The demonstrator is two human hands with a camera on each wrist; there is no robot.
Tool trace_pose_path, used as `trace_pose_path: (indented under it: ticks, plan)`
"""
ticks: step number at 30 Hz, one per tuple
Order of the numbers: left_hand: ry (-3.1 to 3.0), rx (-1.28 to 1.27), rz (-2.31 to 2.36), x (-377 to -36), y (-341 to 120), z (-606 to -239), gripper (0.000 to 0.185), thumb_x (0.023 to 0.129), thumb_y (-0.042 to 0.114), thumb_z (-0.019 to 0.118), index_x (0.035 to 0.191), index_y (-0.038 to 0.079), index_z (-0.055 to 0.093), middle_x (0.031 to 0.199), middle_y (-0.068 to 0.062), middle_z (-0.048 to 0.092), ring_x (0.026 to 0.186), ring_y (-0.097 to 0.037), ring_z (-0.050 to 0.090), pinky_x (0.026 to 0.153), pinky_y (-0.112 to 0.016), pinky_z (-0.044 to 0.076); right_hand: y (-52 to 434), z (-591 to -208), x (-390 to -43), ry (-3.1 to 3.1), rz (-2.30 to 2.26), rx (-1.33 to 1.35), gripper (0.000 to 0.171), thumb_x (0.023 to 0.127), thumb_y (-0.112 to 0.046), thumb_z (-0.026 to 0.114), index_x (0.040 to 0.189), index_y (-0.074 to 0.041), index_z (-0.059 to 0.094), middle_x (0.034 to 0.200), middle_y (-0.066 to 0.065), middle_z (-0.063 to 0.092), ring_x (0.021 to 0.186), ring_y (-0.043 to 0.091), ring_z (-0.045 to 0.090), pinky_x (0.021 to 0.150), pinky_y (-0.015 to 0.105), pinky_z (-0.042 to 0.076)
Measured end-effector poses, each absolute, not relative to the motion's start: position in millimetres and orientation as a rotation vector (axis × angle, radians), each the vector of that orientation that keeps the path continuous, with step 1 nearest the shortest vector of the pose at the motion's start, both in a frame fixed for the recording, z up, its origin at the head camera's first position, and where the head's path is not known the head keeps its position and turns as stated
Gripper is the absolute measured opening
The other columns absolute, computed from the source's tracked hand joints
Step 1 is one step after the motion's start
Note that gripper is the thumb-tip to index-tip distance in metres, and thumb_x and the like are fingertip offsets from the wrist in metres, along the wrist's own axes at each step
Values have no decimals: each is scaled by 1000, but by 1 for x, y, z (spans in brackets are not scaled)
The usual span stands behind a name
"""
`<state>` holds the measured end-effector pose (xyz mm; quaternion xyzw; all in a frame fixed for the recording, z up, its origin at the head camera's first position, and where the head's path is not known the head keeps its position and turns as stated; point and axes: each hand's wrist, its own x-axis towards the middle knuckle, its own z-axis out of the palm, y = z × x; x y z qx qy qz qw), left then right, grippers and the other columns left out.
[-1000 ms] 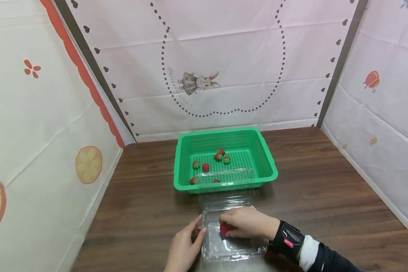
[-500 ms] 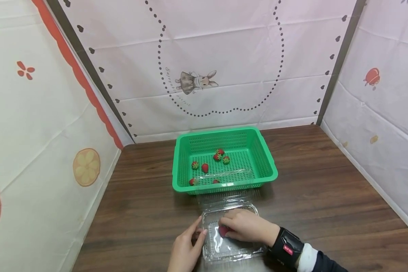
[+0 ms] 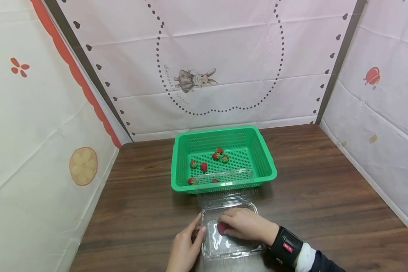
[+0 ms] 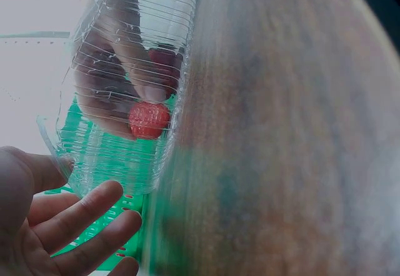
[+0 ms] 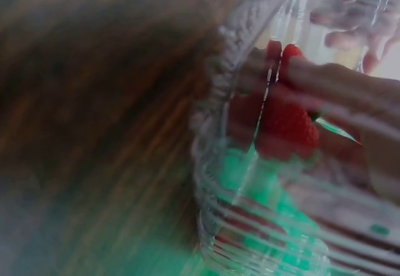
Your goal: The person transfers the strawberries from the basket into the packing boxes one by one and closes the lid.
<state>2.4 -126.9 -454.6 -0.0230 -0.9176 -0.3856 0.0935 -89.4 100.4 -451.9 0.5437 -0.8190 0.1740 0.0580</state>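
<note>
An open clear plastic clamshell box (image 3: 232,247) lies on the table. Inside it my right hand (image 3: 243,225) pinches a strawberry (image 3: 221,228) low over the base. Through the ribbed wall, the left wrist view shows that strawberry (image 4: 149,120) by the fingertips; darker red behind it may be another berry or a reflection. Red fruit (image 5: 286,129) also shows through the plastic in the right wrist view, partly blurred. My left hand (image 3: 187,245) rests against the box's left rim, thumb and forefinger spread; in the left wrist view its fingers (image 4: 94,207) are loosely extended.
Behind the box stands a green plastic basket (image 3: 266,151) with several strawberries (image 3: 204,166). The box's raised transparent lid (image 3: 224,181) leans across the basket's front edge. Printed cloth walls (image 3: 238,90) enclose the wooden table (image 3: 312,181) at the back and both sides.
The head view has shifted slightly. The right hand stays over the box, and the strawberry in its grip has moved only a little. The left hand keeps its place at the rim.
</note>
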Motion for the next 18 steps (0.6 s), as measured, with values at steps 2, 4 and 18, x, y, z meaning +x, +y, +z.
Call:
trace_pose_path:
  ticks: [2, 4, 18]
  plan:
    - [-2716, -68, -1132, 2, -127, -455, 44, 99, 30, 67, 137, 8, 63, 93, 11, 73, 84, -3, 66, 79, -37, 56, 100, -452, -90, -2469, 530, 1649, 24, 90, -27, 77, 110, -17, 68, 99, -9, 65, 89, 3, 63, 80, 20, 53]
    - [-2711, -70, -1125, 2, -127, -455, 44, 99, 30, 67, 137, 8, 63, 92, 11, 73, 84, -4, 66, 78, -37, 56, 100, -453, -90, -2455, 528, 1653, 26, 91, -27, 77, 112, -15, 69, 103, -8, 66, 91, 4, 64, 82, 21, 54]
    - [-2713, -56, -1089, 3, -127, -454, 41, 99, 30, 67, 136, 12, 64, 91, 11, 72, 84, -8, 67, 78, -39, 56, 100, -452, -89, -2428, 509, 1656, 26, 91, -24, 76, 114, -14, 71, 109, -6, 66, 95, 5, 65, 85, 22, 54]
